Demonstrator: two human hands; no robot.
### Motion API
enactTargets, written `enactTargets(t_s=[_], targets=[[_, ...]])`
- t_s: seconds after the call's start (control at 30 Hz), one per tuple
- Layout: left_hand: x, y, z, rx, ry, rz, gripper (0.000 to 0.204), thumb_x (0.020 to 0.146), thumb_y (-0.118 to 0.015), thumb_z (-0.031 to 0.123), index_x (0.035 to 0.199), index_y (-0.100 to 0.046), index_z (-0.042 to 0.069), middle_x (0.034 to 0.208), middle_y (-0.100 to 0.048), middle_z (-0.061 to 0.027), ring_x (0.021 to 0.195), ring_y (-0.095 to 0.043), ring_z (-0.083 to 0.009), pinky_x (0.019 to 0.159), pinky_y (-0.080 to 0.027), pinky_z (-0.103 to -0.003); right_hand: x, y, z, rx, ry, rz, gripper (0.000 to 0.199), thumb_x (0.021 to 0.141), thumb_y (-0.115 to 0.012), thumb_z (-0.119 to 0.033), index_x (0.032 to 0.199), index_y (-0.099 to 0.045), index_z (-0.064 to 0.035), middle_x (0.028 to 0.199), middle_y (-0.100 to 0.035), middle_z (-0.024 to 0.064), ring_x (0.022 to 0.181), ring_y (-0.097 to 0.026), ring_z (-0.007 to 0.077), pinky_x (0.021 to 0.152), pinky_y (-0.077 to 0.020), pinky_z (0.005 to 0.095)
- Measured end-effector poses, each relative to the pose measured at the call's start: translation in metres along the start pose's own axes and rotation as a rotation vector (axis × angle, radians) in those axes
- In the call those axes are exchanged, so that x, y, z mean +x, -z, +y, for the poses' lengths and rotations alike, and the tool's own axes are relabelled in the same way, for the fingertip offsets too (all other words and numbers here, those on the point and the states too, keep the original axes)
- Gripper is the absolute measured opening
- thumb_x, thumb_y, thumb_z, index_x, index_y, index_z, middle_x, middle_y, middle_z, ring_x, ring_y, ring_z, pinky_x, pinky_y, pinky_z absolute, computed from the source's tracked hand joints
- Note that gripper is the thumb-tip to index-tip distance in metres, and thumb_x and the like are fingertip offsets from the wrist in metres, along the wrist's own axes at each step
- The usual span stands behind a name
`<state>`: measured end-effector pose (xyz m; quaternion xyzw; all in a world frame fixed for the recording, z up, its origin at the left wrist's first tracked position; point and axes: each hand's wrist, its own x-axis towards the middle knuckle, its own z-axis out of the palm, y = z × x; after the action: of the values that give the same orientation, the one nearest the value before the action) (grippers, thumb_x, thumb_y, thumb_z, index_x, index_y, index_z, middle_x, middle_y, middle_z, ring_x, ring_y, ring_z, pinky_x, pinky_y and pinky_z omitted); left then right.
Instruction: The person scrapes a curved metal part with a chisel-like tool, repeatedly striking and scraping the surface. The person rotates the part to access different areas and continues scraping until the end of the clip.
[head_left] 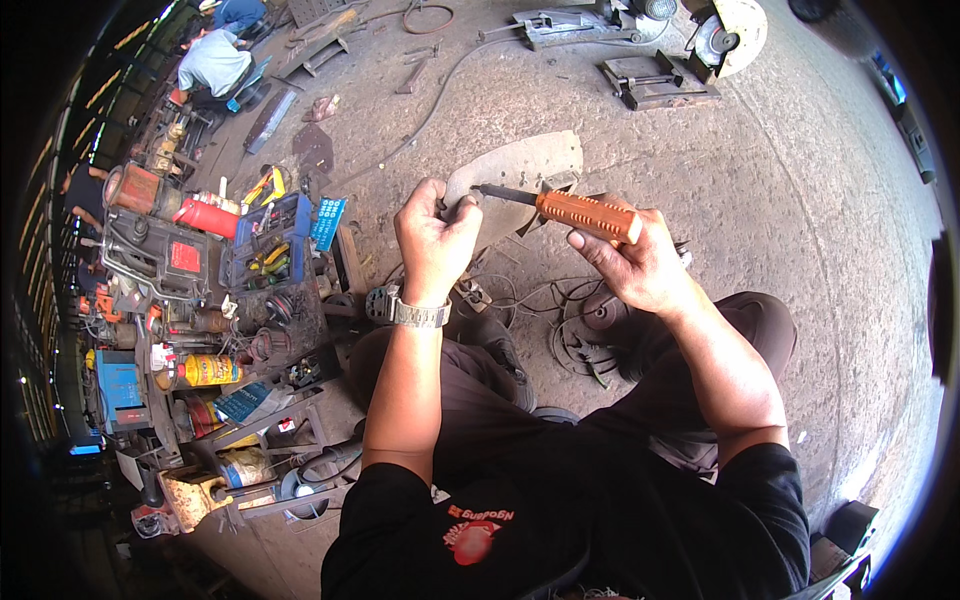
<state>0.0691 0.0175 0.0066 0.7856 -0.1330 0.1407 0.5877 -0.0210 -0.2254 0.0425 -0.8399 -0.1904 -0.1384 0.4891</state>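
Note:
My left hand [437,232] pinches the near-left edge of a curved grey brake shoe [535,158] with small holes along it, held up above the floor. A screwdriver [590,214] with a thick, ribbed orange handle sits in my right hand [640,265], fingers wrapped around the handle's rear end. Its dark shaft points left, and the tip meets the shoe's surface near my left thumb. What my left fingers touch on the far side of the shoe is hidden. A metal-banded watch is on my left wrist.
On the left a cluttered bench carries a blue toolbox [295,225], a red bottle [207,217] and a yellow can [212,370]. Cables and a round metal part [580,345] lie between my feet. Farther off stands a cut-off saw [722,45]; another person [215,62] crouches at far left.

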Motion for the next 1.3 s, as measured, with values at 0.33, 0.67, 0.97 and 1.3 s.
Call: enactTargets(t_s=[0.33,0.67,0.97,1.3], targets=[[0.0008,0.0013,-0.0005,-0.059,0.027,-0.013,0.017,0.083,-0.069,-0.001,0.077,-0.053,0.002,0.065,-0.053,0.0027,0.062,-0.049,-0.0034,0.051,-0.039,-0.025,-0.0016,0.0024,0.0008,0.041,-0.023,-0.008,0.027,0.093,-0.072,-0.018,0.115,-0.069,-0.0036,0.082,-0.067,0.0124,0.068,-0.07,0.0267,0.064,-0.0543,0.0362],[0.0014,0.0025,-0.0061,-0.029,0.01,0.013,0.014,0.083,-0.068,-0.002,0.08,-0.055,0.002,0.065,-0.054,0.0029,0.061,-0.048,-0.0032,0.051,-0.039,-0.024,-0.0014,0.0023,0.0009,0.015,-0.008,0.013,0.026,0.092,-0.072,-0.019,0.114,-0.07,-0.0036,0.083,-0.067,0.0128,0.072,-0.071,0.0269,0.065,-0.055,0.0364],[0.001,0.0043,-0.0005,0.01,0.017,-0.003,0.015,0.083,-0.068,-0.002,0.08,-0.054,0.001,0.066,-0.052,0.0031,0.062,-0.047,-0.003,0.052,-0.038,-0.024,-0.0019,0.0,0.0044,0.013,-0.004,0.016,0.026,0.093,-0.072,-0.019,0.113,-0.069,-0.0026,0.081,-0.067,0.0128,0.07,-0.071,0.0268,0.065,-0.0549,0.0363],[0.0009,0.0036,0.0003,-0.032,0.013,-0.025,0.016,0.084,-0.068,-0.001,0.079,-0.053,0.002,0.065,-0.052,0.0037,0.061,-0.047,-0.0026,0.051,-0.037,-0.024,-0.0024,-0.0002,0.005,0.038,0.01,0.011,0.026,0.092,-0.073,-0.017,0.113,-0.069,-0.0022,0.085,-0.067,0.0125,0.071,-0.07,0.0259,0.065,-0.0546,0.0357]])
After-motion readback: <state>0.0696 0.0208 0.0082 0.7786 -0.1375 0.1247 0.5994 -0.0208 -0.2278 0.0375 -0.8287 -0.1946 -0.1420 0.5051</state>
